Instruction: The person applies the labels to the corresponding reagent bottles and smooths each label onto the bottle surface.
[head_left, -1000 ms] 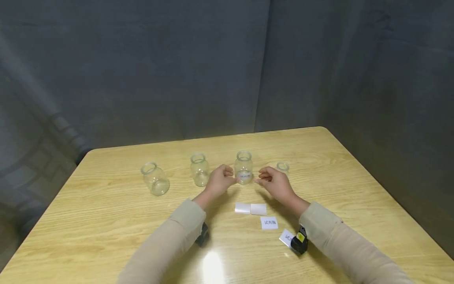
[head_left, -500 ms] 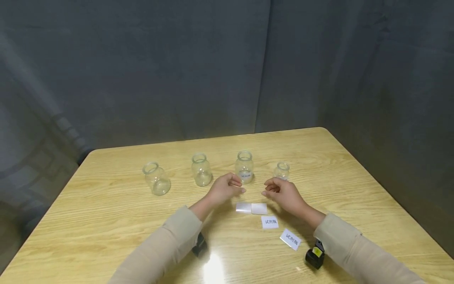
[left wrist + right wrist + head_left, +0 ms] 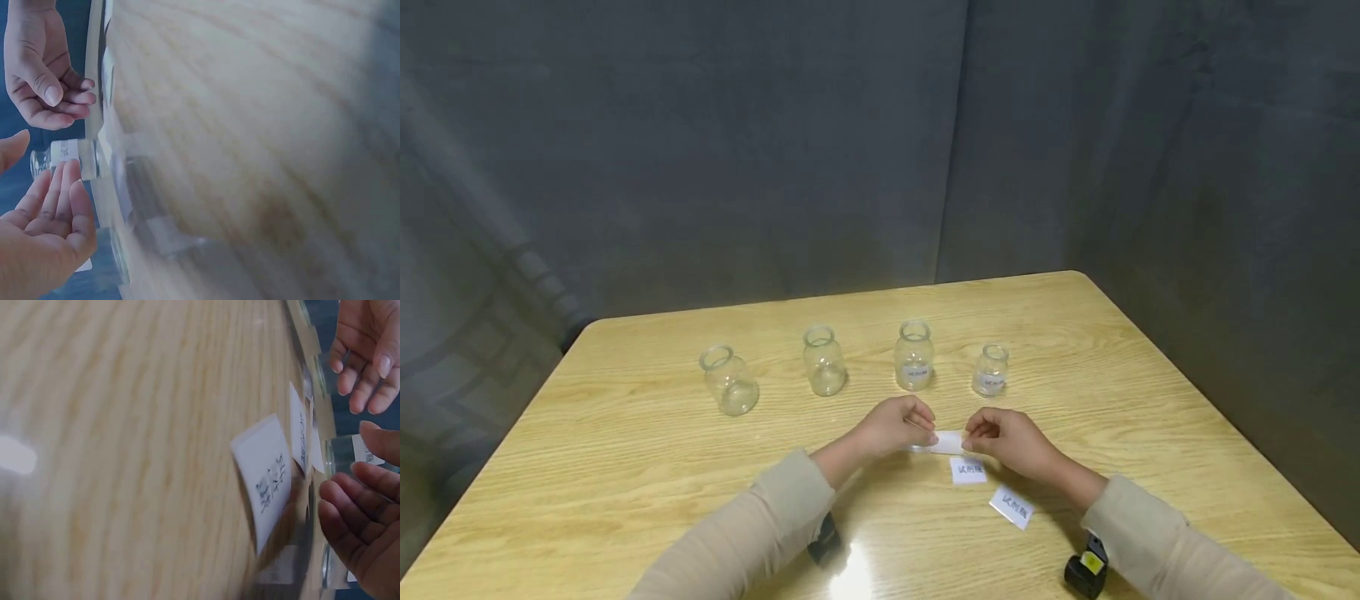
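My left hand (image 3: 891,429) is at the left side of a blank white label (image 3: 947,442), fingers loosely bent. At the label's right edge is my right hand (image 3: 1018,443), thumb and forefinger close to it. Whether either touches it I cannot tell. Both wrist views show my left hand (image 3: 47,228) and right hand (image 3: 369,531) with relaxed fingers and nothing held. Part of another white slip (image 3: 919,449) shows under my left fingers. Nearer me lie a printed label (image 3: 967,471) and a second, tilted printed label (image 3: 1011,507).
Behind the hands stand a labelled glass jar (image 3: 914,354) and a smaller labelled jar (image 3: 991,367). Farther left are two glass jars without visible labels, an upright-looking one (image 3: 825,362) and the leftmost one (image 3: 730,383). All are on the wooden table (image 3: 625,483).
Both hands have drawn back from the labelled middle jar toward me, down to the blank label. The small right jar and the tilted printed label have come into full view.
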A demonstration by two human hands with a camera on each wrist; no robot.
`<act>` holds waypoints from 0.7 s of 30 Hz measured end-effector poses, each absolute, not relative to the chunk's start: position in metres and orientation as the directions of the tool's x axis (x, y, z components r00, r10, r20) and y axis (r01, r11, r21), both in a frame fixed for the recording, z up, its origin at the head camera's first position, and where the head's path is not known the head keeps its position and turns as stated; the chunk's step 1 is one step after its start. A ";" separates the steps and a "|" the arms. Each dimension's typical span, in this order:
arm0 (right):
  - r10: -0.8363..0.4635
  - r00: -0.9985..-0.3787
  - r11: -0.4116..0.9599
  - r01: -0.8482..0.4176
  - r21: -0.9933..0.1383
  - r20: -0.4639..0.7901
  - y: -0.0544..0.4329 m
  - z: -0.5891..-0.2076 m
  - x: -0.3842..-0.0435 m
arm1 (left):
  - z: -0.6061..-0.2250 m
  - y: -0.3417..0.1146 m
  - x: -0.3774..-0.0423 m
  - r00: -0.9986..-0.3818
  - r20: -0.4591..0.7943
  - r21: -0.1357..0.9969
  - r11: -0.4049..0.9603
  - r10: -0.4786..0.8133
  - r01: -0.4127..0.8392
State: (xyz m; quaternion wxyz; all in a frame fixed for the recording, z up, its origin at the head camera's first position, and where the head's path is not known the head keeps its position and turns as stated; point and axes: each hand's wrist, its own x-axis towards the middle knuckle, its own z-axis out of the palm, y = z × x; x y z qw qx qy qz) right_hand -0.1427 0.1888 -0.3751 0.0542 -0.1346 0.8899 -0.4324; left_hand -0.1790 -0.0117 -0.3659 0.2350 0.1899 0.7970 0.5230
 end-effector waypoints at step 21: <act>-0.378 -0.922 0.703 -0.231 -0.672 -0.079 0.185 -0.381 -0.137 | -0.375 0.001 -0.164 -0.770 -0.250 0.913 0.407 0.586 0.013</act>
